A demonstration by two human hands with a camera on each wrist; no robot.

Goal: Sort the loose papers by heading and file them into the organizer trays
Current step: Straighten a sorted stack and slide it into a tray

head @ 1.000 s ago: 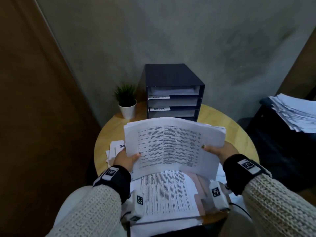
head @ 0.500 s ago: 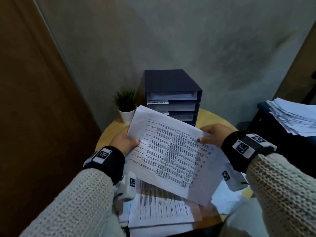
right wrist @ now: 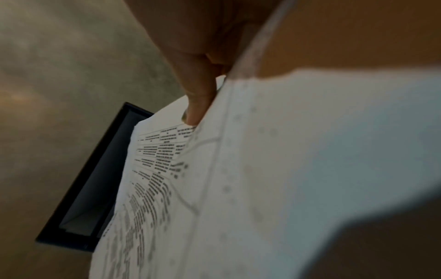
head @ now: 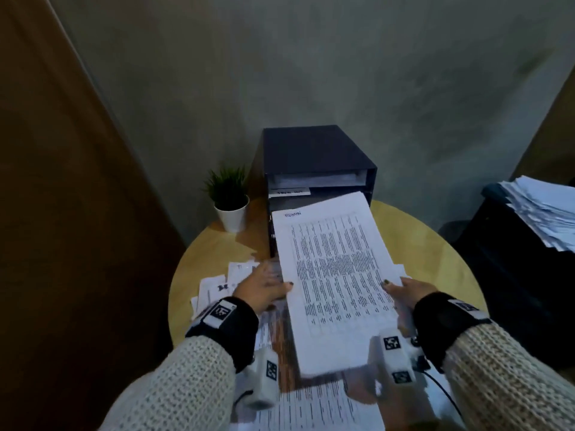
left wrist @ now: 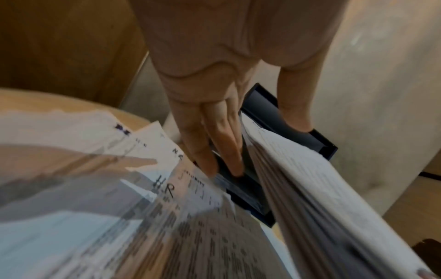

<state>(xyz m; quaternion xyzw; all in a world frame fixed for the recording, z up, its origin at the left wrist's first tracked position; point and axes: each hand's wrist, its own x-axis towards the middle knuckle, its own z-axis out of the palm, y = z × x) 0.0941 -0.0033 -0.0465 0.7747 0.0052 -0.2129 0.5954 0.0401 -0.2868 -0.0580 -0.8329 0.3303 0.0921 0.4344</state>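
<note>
I hold a sheaf of printed papers lengthwise, its far end with a blue heading at the front of the dark organizer. My left hand pinches the sheaf's left edge, thumb on top. My right hand pinches the right edge. The left wrist view shows my fingers under the sheaf, thumb above it. The right wrist view shows my thumb pressed on the printed page, with the organizer beyond. The top tray holds papers; the lower trays are hidden behind the sheaf.
Loose sheets lie on the round wooden table to the left and beneath my hands. A small potted plant stands left of the organizer. A pile of papers sits on a dark stand at right. A wall stands close behind.
The sheaf has been turned from crosswise to lengthwise and moved forward, so its far end now reaches the organizer's front. Both hands moved with it and keep their hold.
</note>
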